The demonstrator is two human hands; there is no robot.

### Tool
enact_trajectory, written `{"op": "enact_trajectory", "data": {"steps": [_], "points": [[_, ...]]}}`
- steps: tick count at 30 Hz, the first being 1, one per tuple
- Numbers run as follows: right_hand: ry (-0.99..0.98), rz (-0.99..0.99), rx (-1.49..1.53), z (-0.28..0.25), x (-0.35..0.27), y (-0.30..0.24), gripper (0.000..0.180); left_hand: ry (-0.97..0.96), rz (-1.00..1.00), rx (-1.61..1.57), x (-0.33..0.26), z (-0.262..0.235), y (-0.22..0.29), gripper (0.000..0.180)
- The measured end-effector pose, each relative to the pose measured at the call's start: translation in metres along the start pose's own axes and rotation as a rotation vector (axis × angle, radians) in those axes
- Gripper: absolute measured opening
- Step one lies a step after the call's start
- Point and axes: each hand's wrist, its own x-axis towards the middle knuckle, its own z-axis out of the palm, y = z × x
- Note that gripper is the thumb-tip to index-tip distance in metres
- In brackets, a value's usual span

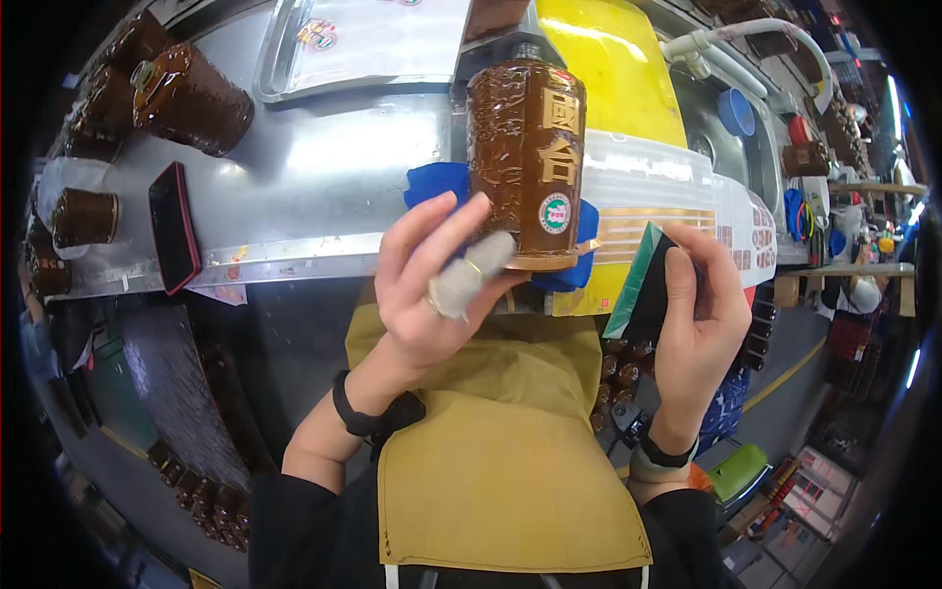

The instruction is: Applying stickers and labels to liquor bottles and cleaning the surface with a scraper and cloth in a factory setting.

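Observation:
A glossy brown bottle [520, 147] with raised gold characters and a round white-and-green emblem lies on a blue cloth [438, 183], its dark cap pointing away from me. A thin gold strip [593, 245] runs along its base and one end sticks out at the right. My left hand [432, 265] grips the bottle's lower left corner. A grey cloth cover [473, 275] wraps one of its fingers, and the thumb sits under the base. Right of the bottle, my right hand [699, 314] pinches a flat black piece with a green edge [638, 290].
More brown bottles [191, 100] and a red-edged phone [175, 228] are at the left. A metal tray [285, 59] lies at the back. Gold strips [657, 222] lie on a clear sheet beside the bottle. A sink with a white pipe [736, 34] and blue cup [735, 112] is at right.

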Motion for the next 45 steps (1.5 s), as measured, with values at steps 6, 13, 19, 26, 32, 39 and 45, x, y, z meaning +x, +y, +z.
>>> {"op": "enact_trajectory", "data": {"steps": [6, 13, 19, 26, 32, 39, 45], "points": [[-0.213, -0.065, 0.177, -0.004, 0.004, 0.004, 0.018, 0.023, 0.360, 0.123, 0.014, 0.007, -0.001, 0.020], [-0.288, -0.084, 0.188, 0.000, 0.014, 0.013, 0.025, 0.131, 0.125, 0.150, -0.013, 0.010, -0.004, 0.033], [-0.487, -0.130, 0.079, 0.020, 0.013, 0.025, 0.038, 0.076, 0.297, 0.323, -0.010, 0.006, 0.000, 0.024], [-0.587, -0.009, 0.065, 0.016, 0.016, 0.019, 0.035, 0.015, 0.169, 0.100, 0.005, 0.007, 0.008, 0.033], [-0.616, -0.088, -0.057, -0.006, 0.029, -0.007, 0.023, -0.024, 0.079, -0.195, -0.011, 0.003, -0.006, 0.058], [-0.649, -0.079, -0.018, -0.011, 0.038, -0.025, 0.015, -0.021, 0.305, 0.083, 0.002, 0.001, -0.006, 0.035], [-0.639, -0.059, 0.057, 0.000, 0.037, -0.003, 0.014, 0.025, 0.208, 0.045, -0.005, 0.005, -0.006, 0.036]]}}
